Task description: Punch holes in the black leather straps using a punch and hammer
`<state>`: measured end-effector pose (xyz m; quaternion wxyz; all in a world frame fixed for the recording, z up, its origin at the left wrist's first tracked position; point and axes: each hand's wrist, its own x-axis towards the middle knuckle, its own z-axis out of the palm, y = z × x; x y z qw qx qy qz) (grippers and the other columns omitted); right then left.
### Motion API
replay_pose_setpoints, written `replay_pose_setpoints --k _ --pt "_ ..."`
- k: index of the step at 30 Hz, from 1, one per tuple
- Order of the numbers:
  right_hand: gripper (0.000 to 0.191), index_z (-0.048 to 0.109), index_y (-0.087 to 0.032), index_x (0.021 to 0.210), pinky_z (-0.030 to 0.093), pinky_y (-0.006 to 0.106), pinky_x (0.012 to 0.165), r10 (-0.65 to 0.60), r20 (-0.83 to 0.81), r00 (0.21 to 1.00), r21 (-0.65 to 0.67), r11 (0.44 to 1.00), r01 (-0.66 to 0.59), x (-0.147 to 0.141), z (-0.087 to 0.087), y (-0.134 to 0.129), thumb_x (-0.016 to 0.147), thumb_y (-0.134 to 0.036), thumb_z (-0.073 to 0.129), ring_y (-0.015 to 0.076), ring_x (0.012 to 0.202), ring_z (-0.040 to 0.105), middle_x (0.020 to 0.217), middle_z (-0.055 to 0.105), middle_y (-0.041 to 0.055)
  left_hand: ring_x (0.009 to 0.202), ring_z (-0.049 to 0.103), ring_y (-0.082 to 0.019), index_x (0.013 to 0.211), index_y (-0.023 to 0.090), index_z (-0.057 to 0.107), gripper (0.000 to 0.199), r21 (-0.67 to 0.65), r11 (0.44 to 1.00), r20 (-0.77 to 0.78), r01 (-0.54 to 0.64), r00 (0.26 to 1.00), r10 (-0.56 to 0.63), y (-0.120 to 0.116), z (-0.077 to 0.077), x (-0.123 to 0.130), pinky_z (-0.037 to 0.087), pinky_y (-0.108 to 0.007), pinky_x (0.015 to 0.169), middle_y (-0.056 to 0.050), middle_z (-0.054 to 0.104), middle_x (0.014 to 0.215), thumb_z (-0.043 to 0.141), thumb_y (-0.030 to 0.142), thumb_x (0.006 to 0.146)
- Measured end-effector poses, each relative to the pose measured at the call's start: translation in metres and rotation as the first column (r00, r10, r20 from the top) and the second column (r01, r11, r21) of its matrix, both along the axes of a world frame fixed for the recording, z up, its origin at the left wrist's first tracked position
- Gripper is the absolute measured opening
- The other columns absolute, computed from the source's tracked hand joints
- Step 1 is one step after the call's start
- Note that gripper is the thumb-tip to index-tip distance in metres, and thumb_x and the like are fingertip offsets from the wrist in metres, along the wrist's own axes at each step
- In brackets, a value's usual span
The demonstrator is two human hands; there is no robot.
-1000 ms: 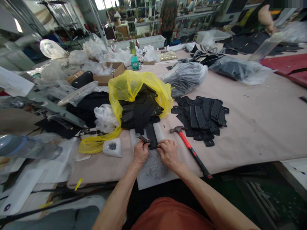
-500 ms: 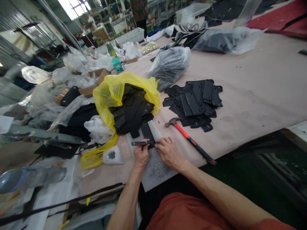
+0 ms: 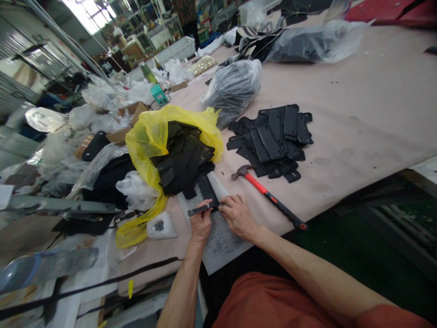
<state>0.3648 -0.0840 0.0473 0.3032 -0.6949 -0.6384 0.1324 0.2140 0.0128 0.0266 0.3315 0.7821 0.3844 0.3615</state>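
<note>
My left hand (image 3: 200,223) is closed on a dark metal rod-like tool (image 3: 200,209), whose inner end lies over a black strip (image 3: 206,187). My right hand (image 3: 239,216) has its fingers pinched together at the strip's near right edge; its fingertips are too small to make out fully. Under the strip lies a speckled whitish board (image 3: 221,241). A yellow bag (image 3: 146,136) full of black pieces (image 3: 184,159) opens just beyond the strip. To the right rests a hammer (image 3: 262,191) with a red and black handle, below a pile of black pieces (image 3: 273,139).
A small clear bag of dark bits (image 3: 161,225) lies left of my left hand. Farther back on the table (image 3: 358,118) are filled plastic bags (image 3: 235,86). Crumpled plastic and a large bottle (image 3: 48,266) are at the left. A person (image 3: 186,16) stands in the background.
The view has shifted slightly, so the table things sit a little further left and higher. The rod in my left hand is tilted a bit more. My right hand stays at the strip.
</note>
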Motion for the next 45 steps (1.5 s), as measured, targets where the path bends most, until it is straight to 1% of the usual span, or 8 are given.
replay_pose_setpoints --k 19,28,31,34,38,40,42,45 --pt "0.026 0.067 -0.023 0.109 0.028 0.043 0.098 0.01 0.001 1.0 0.001 1.0 -0.01 0.0 -0.001 0.0 0.09 -0.017 0.051 0.0237 0.11 0.045 0.118 0.059 0.0069 0.097 0.067 -0.02 0.1 0.019 0.068 0.019 0.018 1.0 -0.063 -0.024 0.998 0.025 0.002 -0.005 0.0 0.053 -0.039 0.092 -0.006 0.072 0.099 0.054 0.022 0.088" --pt "0.025 0.065 -0.024 0.109 0.032 0.04 0.094 0.021 -0.018 1.0 0.007 1.0 -0.02 0.0 -0.001 0.0 0.087 -0.017 0.055 0.0232 0.11 0.046 0.119 0.059 0.0059 0.095 0.069 -0.021 0.099 0.018 0.067 0.02 0.165 0.986 -0.182 -0.006 0.983 0.036 0.003 -0.008 0.006 0.055 -0.038 0.087 -0.008 0.073 0.1 0.051 0.019 0.087" --pt "0.027 0.063 -0.022 0.111 0.033 0.041 0.093 -0.071 0.019 0.997 0.001 0.997 0.071 0.015 0.003 -0.003 0.085 -0.019 0.056 0.0253 0.11 0.046 0.124 0.056 0.0081 0.094 0.069 -0.022 0.101 0.018 0.066 0.02 0.181 0.983 -0.199 -0.004 0.979 0.04 0.003 -0.009 0.007 0.055 -0.037 0.086 -0.008 0.073 0.1 0.051 0.019 0.088" --pt "0.032 0.058 -0.018 0.115 0.035 0.042 0.089 -0.267 0.154 0.951 -0.044 0.96 0.276 0.042 0.004 -0.01 0.083 -0.021 0.058 0.0301 0.11 0.046 0.125 0.053 0.0136 0.093 0.069 -0.021 0.102 0.018 0.065 0.02 0.182 0.983 -0.213 0.011 0.977 0.029 0.001 -0.009 0.007 0.055 -0.036 0.086 -0.008 0.073 0.1 0.051 0.019 0.088" --pt "0.026 0.055 -0.013 0.107 0.039 0.039 0.075 -0.373 0.322 0.87 -0.173 0.881 0.441 0.082 -0.005 -0.025 0.082 -0.024 0.058 0.0292 0.092 0.053 0.103 0.058 0.0172 0.09 0.07 -0.021 0.101 0.019 0.064 0.02 0.197 0.98 -0.221 0.01 0.975 0.034 -0.001 -0.007 0.008 0.056 -0.034 0.082 -0.007 0.073 0.098 0.051 0.016 0.087" --pt "0.013 0.054 -0.015 0.093 0.04 0.036 0.069 -0.384 0.267 0.884 -0.264 0.853 0.45 0.096 -0.008 -0.029 0.084 -0.023 0.055 0.025 0.081 0.055 0.09 0.059 0.0138 0.086 0.07 -0.021 0.1 0.019 0.064 0.02 0.203 0.979 -0.227 0.007 0.973 0.04 -0.002 -0.006 0.008 0.057 -0.034 0.078 -0.007 0.073 0.095 0.051 0.014 0.086" --pt "0.005 0.049 -0.018 0.081 0.04 0.032 0.062 -0.415 0.052 0.908 -0.421 0.816 0.397 0.103 -0.007 -0.029 0.082 -0.022 0.053 0.0197 0.068 0.055 0.075 0.057 0.0073 0.082 0.07 -0.021 0.1 0.019 0.064 0.02 0.203 0.979 -0.24 0.002 0.97 0.048 -0.003 -0.007 0.007 0.057 -0.033 0.076 -0.007 0.073 0.09 0.053 0.013 0.085" --pt "0.012 0.04 -0.022 0.074 0.039 0.026 0.049 -0.517 -0.392 0.761 -0.619 0.76 0.198 0.102 0.009 -0.024 0.079 -0.021 0.05 0.0139 0.049 0.049 0.056 0.049 -0.0035 0.08 0.069 -0.02 0.1 0.02 0.063 0.019 0.206 0.978 -0.246 -0.014 0.967 0.066 -0.004 -0.01 0.006 0.056 -0.033 0.075 -0.005 0.072 0.085 0.054 0.013 0.084"
